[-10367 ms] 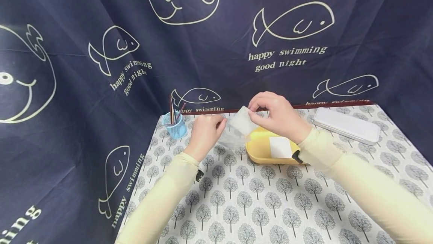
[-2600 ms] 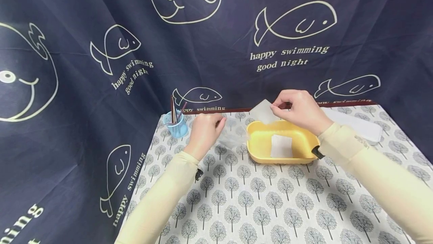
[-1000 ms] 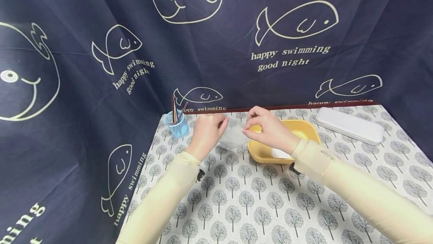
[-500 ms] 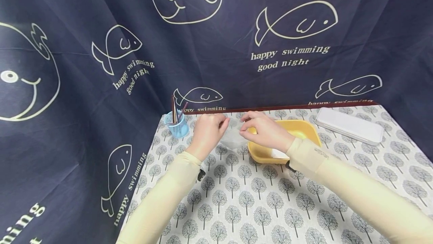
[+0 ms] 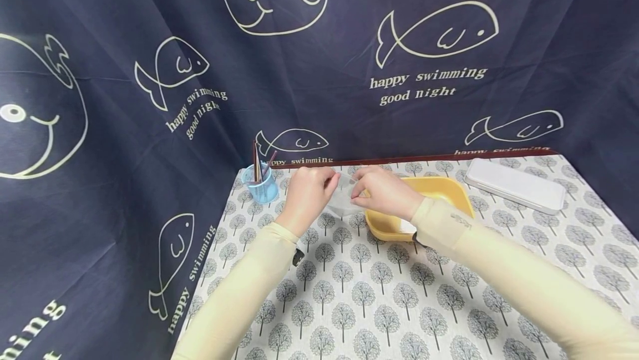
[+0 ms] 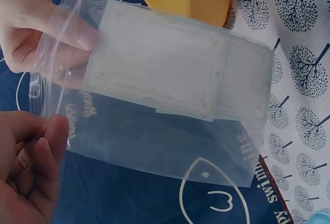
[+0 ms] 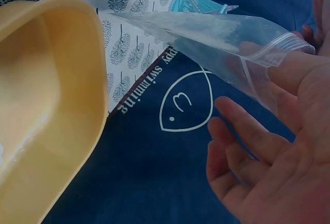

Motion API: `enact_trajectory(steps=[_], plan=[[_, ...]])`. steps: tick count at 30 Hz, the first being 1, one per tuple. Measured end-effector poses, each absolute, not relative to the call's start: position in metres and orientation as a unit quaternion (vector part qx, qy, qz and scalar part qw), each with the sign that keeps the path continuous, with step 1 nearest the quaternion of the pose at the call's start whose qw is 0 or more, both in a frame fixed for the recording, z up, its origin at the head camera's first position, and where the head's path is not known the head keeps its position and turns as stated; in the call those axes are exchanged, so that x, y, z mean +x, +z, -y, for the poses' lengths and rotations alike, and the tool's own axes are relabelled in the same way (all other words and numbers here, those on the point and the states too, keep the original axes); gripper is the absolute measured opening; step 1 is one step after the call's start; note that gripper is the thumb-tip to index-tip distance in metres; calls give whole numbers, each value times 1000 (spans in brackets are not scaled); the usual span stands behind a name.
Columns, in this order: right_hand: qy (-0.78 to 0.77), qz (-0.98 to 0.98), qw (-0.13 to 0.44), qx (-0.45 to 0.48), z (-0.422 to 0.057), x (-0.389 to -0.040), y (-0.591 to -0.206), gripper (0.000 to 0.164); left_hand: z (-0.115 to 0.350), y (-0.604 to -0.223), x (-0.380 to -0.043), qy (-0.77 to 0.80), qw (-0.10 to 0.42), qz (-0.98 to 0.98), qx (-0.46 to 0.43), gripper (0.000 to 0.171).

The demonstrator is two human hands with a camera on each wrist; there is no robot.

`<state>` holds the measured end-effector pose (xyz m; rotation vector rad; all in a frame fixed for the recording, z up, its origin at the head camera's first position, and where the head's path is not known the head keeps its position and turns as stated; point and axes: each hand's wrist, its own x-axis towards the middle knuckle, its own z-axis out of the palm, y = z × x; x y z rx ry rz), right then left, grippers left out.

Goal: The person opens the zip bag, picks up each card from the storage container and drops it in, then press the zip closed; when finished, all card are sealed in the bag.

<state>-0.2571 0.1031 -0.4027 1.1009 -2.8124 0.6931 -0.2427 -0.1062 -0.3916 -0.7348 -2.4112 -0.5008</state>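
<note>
My left hand (image 5: 305, 199) pinches the zip edge of a clear zip bag (image 6: 154, 152). The bag hangs flat between the hands, left of the yellow basin. White cards (image 6: 165, 59) with faint lines lie inside it, overlapping one another. My right hand (image 5: 384, 191) reaches into the bag's mouth. In the left wrist view two of its fingers (image 6: 82, 37) show through the plastic, spread apart at the cards' near edge. Its other fingers (image 7: 252, 136) stay outside, loosely bent, in the right wrist view.
A yellow basin (image 5: 464, 196) stands right of the bag, a white card (image 5: 406, 227) in it partly hidden by the right arm. A blue cup (image 5: 264, 191) with pencils is at the back left, a white case (image 5: 516, 185) at the back right. Behind hangs a dark fish-print curtain (image 5: 299, 88).
The right hand took a card from over the basin leftward into the bag. Over the last second it moves further left and its fingers spread. The left hand hardly moves.
</note>
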Motion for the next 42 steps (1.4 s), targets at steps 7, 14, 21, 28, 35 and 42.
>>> enact_trajectory(steps=[7, 14, 21, 28, 35, 42], plan=[[206, 912, 21, 354, -98, -258, -403, 4, 107, -392, -243, -192, 283, 899, -274, 18], [208, 907, 31, 364, -97, -259, -402, 4, 107, -391, -243, -193, 280, 899, -274, 16], [229, 892, 69, 384, -101, -257, -396, 4, 108, -392, -243, -194, 284, 898, -273, 13], [263, 880, 102, 383, -108, -254, -390, 4, 109, -393, -244, -194, 286, 897, -276, 14], [311, 863, 152, 368, -120, -259, -381, 3, 110, -393, -244, -194, 282, 899, -272, 15], [306, 885, 151, 317, -138, -272, -386, 3, 110, -394, -244, -193, 276, 902, -270, 16]])
